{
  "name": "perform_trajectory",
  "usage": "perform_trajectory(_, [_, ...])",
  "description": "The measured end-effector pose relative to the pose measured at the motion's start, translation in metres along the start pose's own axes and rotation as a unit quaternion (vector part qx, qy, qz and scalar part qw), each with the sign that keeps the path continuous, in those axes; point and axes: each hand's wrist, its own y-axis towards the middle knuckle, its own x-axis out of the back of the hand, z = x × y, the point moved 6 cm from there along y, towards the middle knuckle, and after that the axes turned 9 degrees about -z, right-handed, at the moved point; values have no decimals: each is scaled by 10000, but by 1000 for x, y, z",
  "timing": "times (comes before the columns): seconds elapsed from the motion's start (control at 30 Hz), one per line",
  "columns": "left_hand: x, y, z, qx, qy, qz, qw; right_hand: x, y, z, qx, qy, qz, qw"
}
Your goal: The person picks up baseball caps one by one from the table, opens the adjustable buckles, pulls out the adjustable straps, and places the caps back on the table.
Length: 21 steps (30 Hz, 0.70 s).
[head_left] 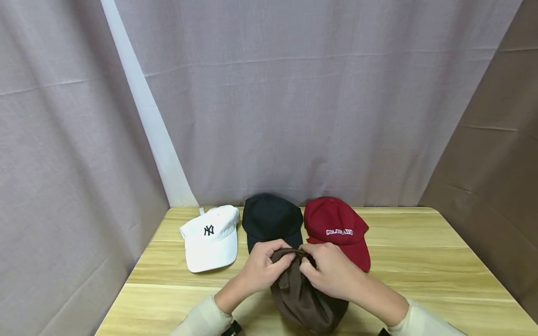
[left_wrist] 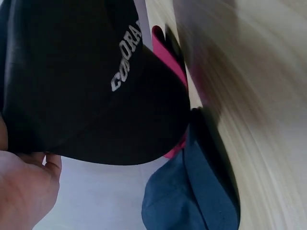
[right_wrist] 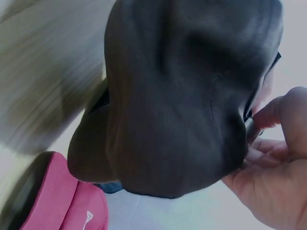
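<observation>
A dark brown baseball cap [head_left: 308, 305] is held up between both hands, crown toward the head camera. My left hand [head_left: 261, 267] pinches its upper edge between thumb and fingers. Close beside it, my right hand [head_left: 334, 271] pinches the same edge. Pale lettering crosses the front of the cap [left_wrist: 86, 86] in the left wrist view, above its curved brim. From the right wrist, the crown of the cap [right_wrist: 177, 115] looks creased, and the right hand's thumb and fingers are at its edge.
Behind the hands, a white cap [head_left: 212, 240], a black cap [head_left: 272, 217] and a red cap [head_left: 334, 217] with white lettering lie in a row along the far side of the wooden table [head_left: 420, 261]. Grey curtains [head_left: 294, 116] hang behind and beside the table.
</observation>
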Motion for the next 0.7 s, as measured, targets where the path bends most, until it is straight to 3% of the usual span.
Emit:
perform_trajectory(0.17, [3,0,8,332,-119,107,9993,-2,3,-5,286,291,476,9980])
perform_trajectory(0.43, [5,2,13,509,-196,187,9983,1,6,-11,645,918,851,9900])
perform_trajectory(0.57, [6,4,14,646,-358,159,9971,4,4,-16,374,1414,1134,9827])
perform_trajectory(0.7, [7,3,14,789,-495,134,9956,6,1,-22,-21,2118,1323,9683])
